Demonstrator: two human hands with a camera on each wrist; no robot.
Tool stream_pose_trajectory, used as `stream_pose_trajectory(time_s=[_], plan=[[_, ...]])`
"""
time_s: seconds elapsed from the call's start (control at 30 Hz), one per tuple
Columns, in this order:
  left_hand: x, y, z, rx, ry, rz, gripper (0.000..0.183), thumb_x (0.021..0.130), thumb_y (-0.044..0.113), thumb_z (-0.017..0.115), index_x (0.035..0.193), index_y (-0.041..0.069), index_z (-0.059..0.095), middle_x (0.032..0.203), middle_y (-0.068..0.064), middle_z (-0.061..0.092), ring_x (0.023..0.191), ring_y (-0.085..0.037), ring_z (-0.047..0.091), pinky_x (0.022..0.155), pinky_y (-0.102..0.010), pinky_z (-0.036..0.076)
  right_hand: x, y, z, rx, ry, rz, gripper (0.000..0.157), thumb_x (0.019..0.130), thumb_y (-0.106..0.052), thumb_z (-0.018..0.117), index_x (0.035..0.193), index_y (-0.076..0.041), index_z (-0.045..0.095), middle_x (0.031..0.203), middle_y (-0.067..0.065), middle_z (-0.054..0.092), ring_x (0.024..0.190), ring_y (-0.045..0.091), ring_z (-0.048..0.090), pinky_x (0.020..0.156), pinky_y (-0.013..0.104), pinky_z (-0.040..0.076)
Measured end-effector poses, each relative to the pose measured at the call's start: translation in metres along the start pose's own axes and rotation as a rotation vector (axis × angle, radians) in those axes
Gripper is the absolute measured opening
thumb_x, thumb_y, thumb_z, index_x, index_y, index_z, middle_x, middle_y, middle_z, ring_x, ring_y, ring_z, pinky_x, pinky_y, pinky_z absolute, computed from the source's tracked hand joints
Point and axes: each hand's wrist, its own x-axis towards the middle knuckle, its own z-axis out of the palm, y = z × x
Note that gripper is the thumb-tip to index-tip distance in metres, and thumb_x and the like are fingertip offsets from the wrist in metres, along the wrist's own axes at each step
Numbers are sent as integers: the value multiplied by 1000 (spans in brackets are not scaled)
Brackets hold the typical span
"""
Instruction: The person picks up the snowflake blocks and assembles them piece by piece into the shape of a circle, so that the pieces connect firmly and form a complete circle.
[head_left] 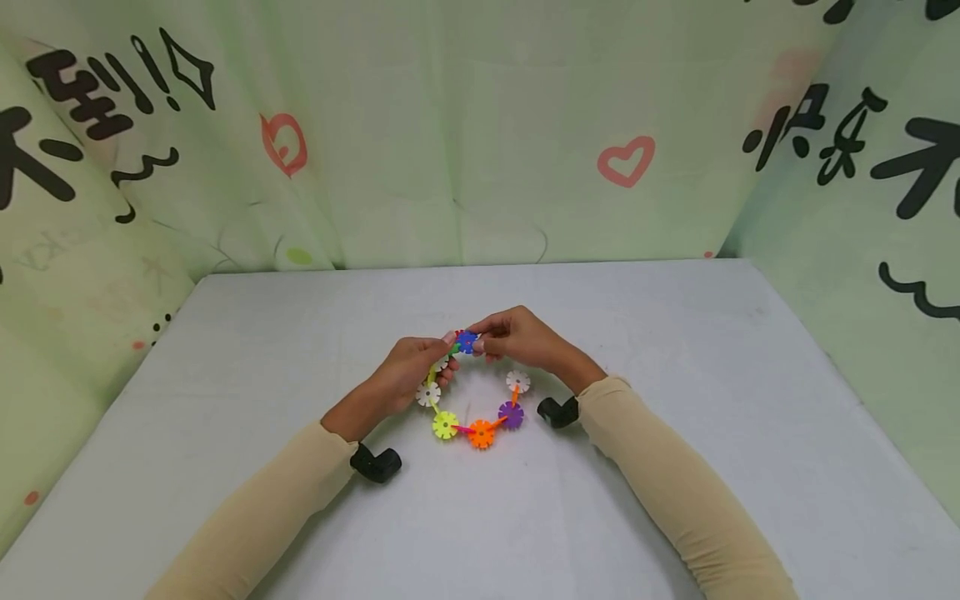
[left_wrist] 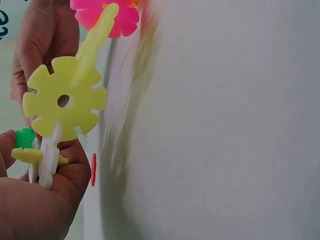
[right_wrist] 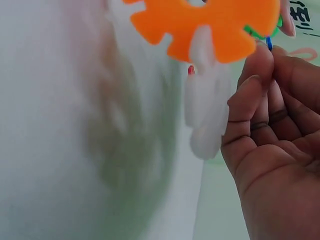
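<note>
A chain of notched plastic snowflake discs curves round in an open loop, with a purple disc [head_left: 512,415], an orange disc [head_left: 482,434] and a yellow disc [head_left: 446,425] along its near side. My left hand [head_left: 408,371] grips the chain's far left part, by white and yellow discs and a green disc [left_wrist: 25,138]. Between thumb and fingers my right hand [head_left: 517,337] pinches a blue disc [head_left: 467,342] beside the left fingertips. The loop's other end, a white disc [head_left: 518,382], hangs just below the right hand. A large yellow disc [left_wrist: 64,97] shows close in the left wrist view.
Under the hands lies a white-covered table [head_left: 637,517]. Pale green curtains [head_left: 465,133] with black writing and red hearts stand along its back and sides. A black wrist-camera mount [head_left: 377,464] sticks out from the left cuff, another [head_left: 557,412] from the right.
</note>
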Motion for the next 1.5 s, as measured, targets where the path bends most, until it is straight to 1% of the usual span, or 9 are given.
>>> stream_pose_trajectory(time_s=[0.13,0.3,0.47,0.63,0.8,0.97,1.13,1.33,1.5], plan=[[0,1,1,11,-7,1,45,101,35,54,113,-7,62,83,-7,59,66,-15,53,61,-23,48,-2,-3,2,-10,13,-11,27,94,-8,64,119,1,67,94,7,73,78,22,66,77,37,54],[1,0,3,7,10,2,47,100,38,53,112,-6,63,82,-8,58,66,-15,52,61,-23,48,-2,-6,4,-23,16,-46,27,95,-6,62,120,3,66,96,9,72,78,23,66,77,39,54],[4,-2,4,-15,10,8,47,100,37,54,114,-7,61,87,-11,60,67,-17,55,64,-24,50,-1,-4,4,-2,17,-32,27,95,-7,62,120,0,67,97,8,72,81,27,67,77,39,54],[5,-1,4,-41,11,-10,38,102,27,51,122,-6,57,95,-13,63,72,-16,59,67,-24,51,-1,0,0,-1,-7,-17,27,94,-11,63,120,-4,68,99,7,72,84,27,67,79,37,54],[3,1,2,-68,40,-31,33,101,15,46,128,-3,53,100,-14,63,71,-16,57,64,-22,49,-1,1,-4,-36,5,3,26,95,-17,65,119,-7,70,103,7,71,85,25,66,80,35,54],[3,1,0,-70,58,-54,32,102,18,46,127,-1,52,99,-13,61,70,-16,54,62,-22,47,4,3,-7,-84,46,20,25,94,-12,64,117,-4,70,103,9,70,86,25,63,79,34,53],[2,1,-1,-62,52,-57,34,104,25,48,125,-1,53,101,-13,63,69,-16,54,62,-21,46,12,4,-7,-126,67,16,24,94,-13,65,116,-5,71,109,4,69,97,19,62,86,32,51],[1,1,-2,-55,61,-83,35,105,24,46,134,4,49,108,-13,65,70,-16,55,62,-23,47,21,5,-5,-142,71,0,26,94,-11,65,118,-3,69,111,6,69,104,19,62,91,33,49],[2,0,-1,-62,62,-97,36,105,22,45,135,3,47,107,-13,64,69,-16,55,61,-22,47,28,7,-2,-138,70,29,27,94,-8,64,119,-1,68,113,8,68,108,21,61,94,33,48]])
